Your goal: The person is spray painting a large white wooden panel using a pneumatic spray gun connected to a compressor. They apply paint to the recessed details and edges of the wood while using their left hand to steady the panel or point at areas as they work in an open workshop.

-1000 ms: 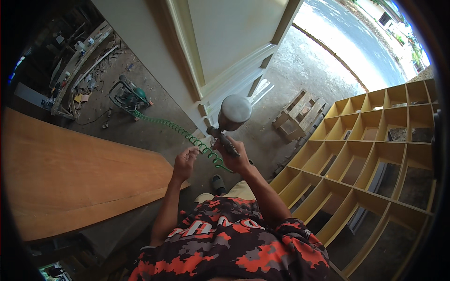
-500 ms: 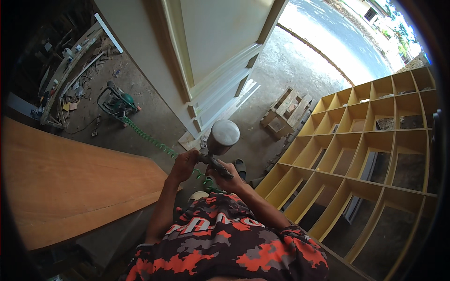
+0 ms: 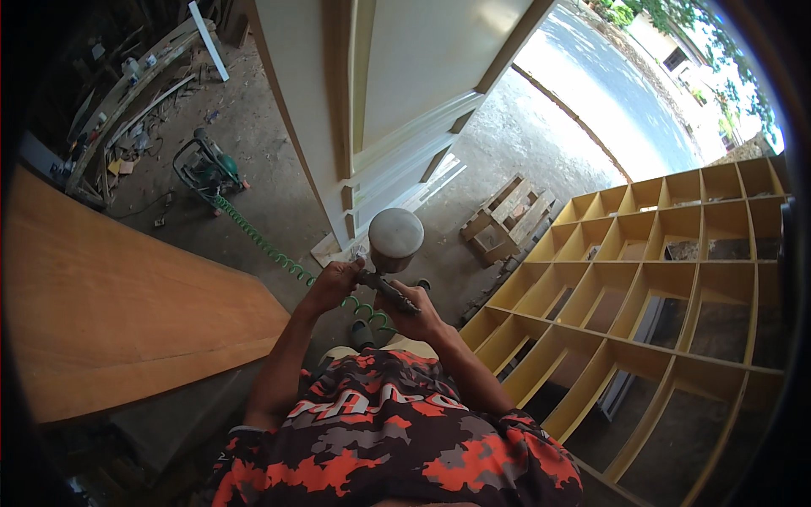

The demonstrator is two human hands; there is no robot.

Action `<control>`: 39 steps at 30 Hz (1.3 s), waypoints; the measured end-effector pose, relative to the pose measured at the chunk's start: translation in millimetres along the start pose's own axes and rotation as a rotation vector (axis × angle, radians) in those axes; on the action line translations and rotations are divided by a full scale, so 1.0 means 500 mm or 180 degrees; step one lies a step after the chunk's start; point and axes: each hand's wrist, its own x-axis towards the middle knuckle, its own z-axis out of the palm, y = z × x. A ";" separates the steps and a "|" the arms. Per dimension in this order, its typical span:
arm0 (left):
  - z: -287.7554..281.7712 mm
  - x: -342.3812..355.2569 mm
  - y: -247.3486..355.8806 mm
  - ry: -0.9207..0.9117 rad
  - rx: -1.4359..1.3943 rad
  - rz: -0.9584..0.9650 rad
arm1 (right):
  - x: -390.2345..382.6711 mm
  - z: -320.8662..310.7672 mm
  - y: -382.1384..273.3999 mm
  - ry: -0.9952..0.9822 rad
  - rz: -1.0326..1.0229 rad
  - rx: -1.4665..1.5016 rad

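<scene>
Spray gun [image 3: 389,293], 1 pc., ctr. of frame, w/ grey cup [image 3: 396,235] atop. R hand [image 3: 420,314]: fingers clamped round gun. L hand [image 3: 333,285]: at gun's front, finger grip can't tell. Rec.: keep cup upright, green hose [image 3: 253,239] slack.

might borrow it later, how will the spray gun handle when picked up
The spray gun would probably feel top-heavy, since its wide cup sits above a slim body. With that bulk up high, it might tip if set down. Its metallic look suggests stiffness.
</scene>
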 end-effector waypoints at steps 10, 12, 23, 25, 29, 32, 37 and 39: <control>-0.006 0.017 -0.089 0.0776 -0.0315 0.0027 | 0.121 -0.077 0.043 0.0633 0.0733 -0.0124; -0.010 0.001 -0.124 0.0741 -0.0295 -0.0051 | 0.151 -0.102 0.049 0.0795 0.0777 -0.0194; -0.013 -0.156 -0.215 0.1168 -0.0448 -0.1260 | 0.318 -0.207 0.051 0.1402 0.1090 -0.0550; -0.012 -0.180 -0.241 0.1209 -0.0467 -0.1362 | 0.346 -0.209 0.060 0.1477 0.1151 -0.0629; -0.017 -0.217 -0.279 0.1329 -0.0547 -0.1479 | 0.384 -0.212 0.054 0.1388 0.1160 -0.0698; -0.026 -0.235 -0.288 0.1383 -0.0606 -0.1598 | 0.393 -0.210 0.068 0.1223 0.1251 -0.0770; -0.030 -0.258 -0.294 0.1546 -0.0668 -0.1604 | 0.367 -0.184 0.067 0.0795 0.1212 -0.0130; -0.029 -0.266 -0.296 0.1607 -0.0708 -0.1606 | 0.357 -0.184 0.002 0.0158 0.1570 0.0265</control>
